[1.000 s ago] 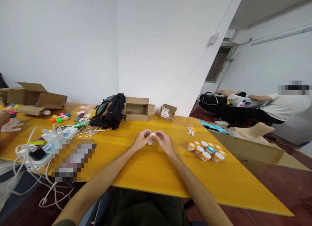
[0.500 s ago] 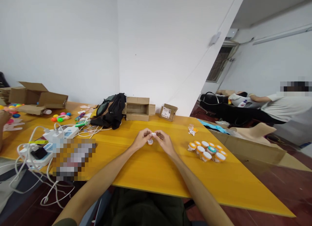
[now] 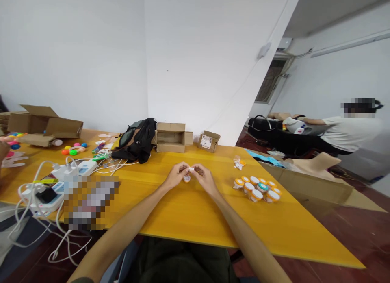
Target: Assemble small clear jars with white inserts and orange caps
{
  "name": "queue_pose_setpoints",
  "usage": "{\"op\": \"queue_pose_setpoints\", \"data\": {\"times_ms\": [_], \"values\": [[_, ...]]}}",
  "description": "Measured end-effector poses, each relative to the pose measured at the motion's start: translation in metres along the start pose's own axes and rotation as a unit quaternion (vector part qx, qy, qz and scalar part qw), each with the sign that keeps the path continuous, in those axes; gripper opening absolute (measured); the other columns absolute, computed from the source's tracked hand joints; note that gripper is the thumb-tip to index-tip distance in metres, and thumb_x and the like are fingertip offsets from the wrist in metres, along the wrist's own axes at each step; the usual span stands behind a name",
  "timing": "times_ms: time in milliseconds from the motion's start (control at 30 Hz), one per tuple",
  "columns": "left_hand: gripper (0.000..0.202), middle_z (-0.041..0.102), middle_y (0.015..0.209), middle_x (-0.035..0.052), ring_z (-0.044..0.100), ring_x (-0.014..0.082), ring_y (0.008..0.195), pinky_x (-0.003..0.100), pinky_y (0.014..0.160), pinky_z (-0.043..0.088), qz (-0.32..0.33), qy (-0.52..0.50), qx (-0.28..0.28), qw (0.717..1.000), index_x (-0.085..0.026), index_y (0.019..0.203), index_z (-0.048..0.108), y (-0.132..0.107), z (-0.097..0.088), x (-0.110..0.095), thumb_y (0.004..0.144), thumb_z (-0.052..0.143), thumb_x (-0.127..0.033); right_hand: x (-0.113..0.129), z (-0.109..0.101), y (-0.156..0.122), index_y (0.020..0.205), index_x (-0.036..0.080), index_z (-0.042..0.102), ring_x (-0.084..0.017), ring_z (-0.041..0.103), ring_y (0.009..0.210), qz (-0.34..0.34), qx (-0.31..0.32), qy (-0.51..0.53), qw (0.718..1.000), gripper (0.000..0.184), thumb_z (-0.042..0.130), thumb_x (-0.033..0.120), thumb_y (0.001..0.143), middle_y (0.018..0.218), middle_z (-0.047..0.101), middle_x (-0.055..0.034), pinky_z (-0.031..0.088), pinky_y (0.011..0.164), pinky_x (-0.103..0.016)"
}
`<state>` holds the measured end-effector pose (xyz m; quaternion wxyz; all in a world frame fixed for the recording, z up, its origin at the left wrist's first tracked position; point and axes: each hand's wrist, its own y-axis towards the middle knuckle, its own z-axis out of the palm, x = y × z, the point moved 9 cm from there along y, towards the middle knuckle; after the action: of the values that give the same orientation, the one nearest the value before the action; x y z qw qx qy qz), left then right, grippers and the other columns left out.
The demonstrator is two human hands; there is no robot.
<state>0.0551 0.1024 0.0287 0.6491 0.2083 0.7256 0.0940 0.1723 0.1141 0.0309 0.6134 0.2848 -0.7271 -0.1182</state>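
Above the middle of the yellow table (image 3: 195,210), my left hand (image 3: 176,174) and my right hand (image 3: 204,176) meet, fingertips closed on a small white piece with dark marks (image 3: 191,169). Its exact kind is too small to make out. Just below the fingers a small round jar (image 3: 187,178) stands on the table. Off to the right of my right hand sits a cluster of several small jars (image 3: 256,195) with white tops and orange rims, one of them teal (image 3: 262,187). Behind them lie small orange and white pieces in clear plastic (image 3: 239,163).
At the back are a black backpack (image 3: 143,138), an open cardboard box (image 3: 171,142) and a smaller box (image 3: 209,141). Power strips (image 3: 50,197) with tangled white cables lie left, near colourful balls (image 3: 73,152). Another person (image 3: 350,132) sits at the far right; someone's hand (image 3: 3,149) shows at the left edge.
The view has shifted slightly. Both hands keep the white piece in nearly the same place above the small jar. The person at the far right has moved a little.
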Motion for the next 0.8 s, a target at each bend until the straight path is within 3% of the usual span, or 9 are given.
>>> {"op": "queue_pose_setpoints", "data": {"times_ms": [133,267,433,600,800], "values": [[0.026,0.068,0.085,0.0031,0.062,0.0179,0.081,0.028,0.076,0.047,0.022,0.056,-0.002,0.998,-0.019,0.088,0.063,0.000,-0.002,-0.007,0.083,0.060,-0.044,-0.001,-0.005,0.001,0.082,0.021,0.064,-0.019,0.065,0.074,-0.006,-0.013,0.011,1.000,0.038,0.063,0.059,0.078,0.079,0.070,-0.0040,0.054,0.069,-0.031],[0.022,0.068,0.092,0.0036,0.061,0.0181,0.087,0.028,0.078,0.047,0.016,0.127,-0.016,0.992,-0.020,0.098,0.063,0.001,-0.011,-0.008,0.084,0.056,-0.035,-0.005,-0.026,0.002,0.084,0.021,0.064,-0.020,0.067,0.075,-0.008,-0.036,-0.015,0.999,0.039,0.063,0.059,0.078,0.080,0.071,-0.0052,0.055,0.069,-0.032],[0.016,0.065,0.094,0.0020,0.058,0.0164,0.083,0.028,0.077,0.047,0.009,0.229,0.038,0.973,-0.020,0.093,0.062,0.000,-0.014,-0.001,0.080,0.061,-0.029,-0.013,-0.052,0.000,0.085,0.021,0.066,-0.022,0.068,0.075,-0.005,-0.046,-0.105,0.993,0.033,0.058,0.053,0.082,0.081,0.073,-0.0066,0.054,0.063,-0.031],[0.025,0.061,0.093,0.0017,0.057,0.0175,0.082,0.029,0.077,0.046,-0.018,0.284,0.106,0.953,-0.020,0.088,0.060,-0.007,-0.002,0.016,0.069,0.073,-0.030,-0.023,-0.044,-0.005,0.078,0.022,0.067,-0.022,0.066,0.068,-0.008,0.005,-0.179,0.984,0.026,0.056,0.046,0.083,0.075,0.072,-0.0057,0.053,0.066,-0.034],[0.012,0.060,0.086,0.0012,0.056,0.0169,0.077,0.029,0.076,0.046,-0.020,0.298,0.088,0.950,-0.020,0.082,0.060,-0.007,0.003,0.016,0.072,0.066,-0.022,-0.027,-0.032,-0.004,0.083,0.022,0.070,-0.023,0.068,0.075,-0.010,0.035,-0.191,0.981,0.022,0.056,0.038,0.085,0.082,0.073,-0.0069,0.054,0.070,-0.034]]}}
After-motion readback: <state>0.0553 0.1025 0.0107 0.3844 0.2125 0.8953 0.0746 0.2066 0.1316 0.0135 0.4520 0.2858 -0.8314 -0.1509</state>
